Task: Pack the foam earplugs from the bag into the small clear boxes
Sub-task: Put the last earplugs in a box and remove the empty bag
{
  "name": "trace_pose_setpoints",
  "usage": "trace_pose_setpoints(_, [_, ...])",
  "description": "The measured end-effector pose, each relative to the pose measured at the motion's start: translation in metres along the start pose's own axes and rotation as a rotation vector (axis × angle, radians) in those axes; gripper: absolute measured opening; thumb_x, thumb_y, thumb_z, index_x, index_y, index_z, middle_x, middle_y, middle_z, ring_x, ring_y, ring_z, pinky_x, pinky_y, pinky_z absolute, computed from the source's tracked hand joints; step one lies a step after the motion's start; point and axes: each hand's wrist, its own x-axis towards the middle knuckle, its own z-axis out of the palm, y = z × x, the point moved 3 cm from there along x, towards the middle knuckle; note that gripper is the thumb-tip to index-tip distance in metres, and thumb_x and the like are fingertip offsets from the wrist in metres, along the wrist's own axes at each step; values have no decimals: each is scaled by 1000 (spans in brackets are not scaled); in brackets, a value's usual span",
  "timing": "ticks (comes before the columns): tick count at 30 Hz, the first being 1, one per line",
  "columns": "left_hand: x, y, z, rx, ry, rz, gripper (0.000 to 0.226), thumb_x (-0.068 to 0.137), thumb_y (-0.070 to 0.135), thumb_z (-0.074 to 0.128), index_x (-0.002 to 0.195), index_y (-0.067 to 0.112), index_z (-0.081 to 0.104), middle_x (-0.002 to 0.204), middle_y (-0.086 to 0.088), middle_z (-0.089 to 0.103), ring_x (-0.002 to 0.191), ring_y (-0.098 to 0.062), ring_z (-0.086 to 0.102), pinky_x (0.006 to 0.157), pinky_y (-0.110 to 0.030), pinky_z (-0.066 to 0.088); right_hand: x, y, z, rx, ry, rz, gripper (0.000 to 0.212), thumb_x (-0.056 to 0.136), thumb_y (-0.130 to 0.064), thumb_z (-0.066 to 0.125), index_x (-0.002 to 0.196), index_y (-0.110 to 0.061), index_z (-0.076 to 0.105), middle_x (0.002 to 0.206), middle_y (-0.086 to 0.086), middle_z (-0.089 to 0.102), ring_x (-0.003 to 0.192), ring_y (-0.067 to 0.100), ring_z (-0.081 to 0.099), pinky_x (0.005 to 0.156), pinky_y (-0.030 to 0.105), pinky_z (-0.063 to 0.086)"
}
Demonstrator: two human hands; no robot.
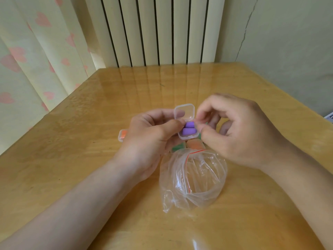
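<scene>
open box (184, 112) above mid table (90, 177), gripped by left hand (149, 134) at its 9 o'clock and right hand (239, 130) at 3, two earplugs (188, 131) inside, bag (192, 179) on table at 6, other boxes (194, 144) between, one more box (122, 135) at 9 behind left hand.

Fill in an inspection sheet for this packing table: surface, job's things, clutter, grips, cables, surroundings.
Surface: glossy wooden table.
Job's things: open clear box holding two purple earplugs; clear bag nearest the person, apparently empty; orange-filled box at left; second orange box and green box, partly hidden under the hands.
Clutter: nothing seen.
Grips: left hand holds the open clear box; right hand has fingertips at its right edge, grip unclear.
Cables: nothing seen.
Surroundings: radiator, heart-patterned curtain, wall.
</scene>
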Motion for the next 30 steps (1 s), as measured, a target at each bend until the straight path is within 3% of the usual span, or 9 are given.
trace_pose_setpoints(2, [1, 0, 0, -5, -9, -5, 15, 89, -9, 61, 102, -4, 68, 86, -21, 74, 67, -21, 74, 55, -20, 55, 1, 4, -6, 42, -5, 51, 32, 77, -18, 78, 105, -23, 62, 94, -9, 59, 74, 18, 65, 56, 11, 43])
trace_pose_setpoints(4, [1, -2, -1, 7, -26, -12, 15, 90, -8, 61, 102, -4, 68, 87, -19, 75, 70, -21, 74, 61, -24, 58, 1, 6, -7, 44, -106, 99, 64, 73, -37, 81, 131, -42, 52, 112, -17, 56, 89, 12, 66, 61, 12, 47])
trace_pose_setpoints(6, [1, -3, -2, 24, -51, -20, 15, 91, -6, 60, 103, -3, 69, 89, -20, 75, 75, -23, 74, 69, -28, 61, 0, 6, -4, 34, -193, 95, 79, 71, -40, 80, 142, -48, 46, 122, -22, 54, 103, 8, 64, 66, 12, 49])
trace_pose_setpoints(10, [0, -3, 1, 24, -135, -45, 22, 93, -6, 53, 98, -2, 74, 92, -21, 75, 83, -22, 73, 77, -27, 61, 0, 6, -3, 43, -169, 62, 53, 78, -43, 72, 130, -33, 66, 108, -16, 66, 104, 9, 66, 72, 21, 57])
trace_pose_setpoints(14, [0, 1, 2, -61, -193, -46, 29, 90, -6, 47, 111, -6, 67, 100, -24, 74, 90, -28, 73, 86, -32, 60, 0, 9, -5, 31, -104, 47, 31, 88, -23, 72, 119, -26, 73, 102, -12, 71, 96, 7, 69, 72, 25, 59])
trace_pose_setpoints(17, [0, -1, 0, 19, -210, 69, 33, 81, 2, 63, 114, 0, 68, 105, -23, 73, 101, -33, 72, 90, -37, 58, 0, 11, -5, 52, -89, 52, 27, 92, -15, 70, 118, -22, 73, 102, -9, 71, 91, 7, 71, 72, 27, 60])
trace_pose_setpoints(21, [-1, -2, 0, 110, -191, 171, 29, 81, 3, 74, 110, 5, 69, 101, -18, 75, 98, -35, 73, 88, -39, 58, 1, 10, -3, 97, -66, 39, 26, 92, -22, 65, 117, -21, 74, 101, -9, 73, 90, 12, 72, 71, 31, 61])
trace_pose_setpoints(26, [-3, 3, 3, 183, -177, 226, 22, 86, 6, 65, 108, 5, 70, 97, -12, 77, 90, -27, 75, 77, -30, 60, 1, 9, -4, 111, -59, 25, 30, 86, -13, 76, 114, -23, 74, 99, -12, 73, 87, 9, 73, 73, 32, 62])
trace_pose_setpoints(30, [-4, 2, 3, 215, -186, 249, 19, 89, 2, 64, 107, 2, 70, 95, -13, 77, 89, -28, 75, 76, -30, 60, 0, 8, -6, 112, -43, 16, 27, 86, -7, 75, 109, -22, 76, 96, -17, 73, 83, 7, 73, 70, 30, 60])
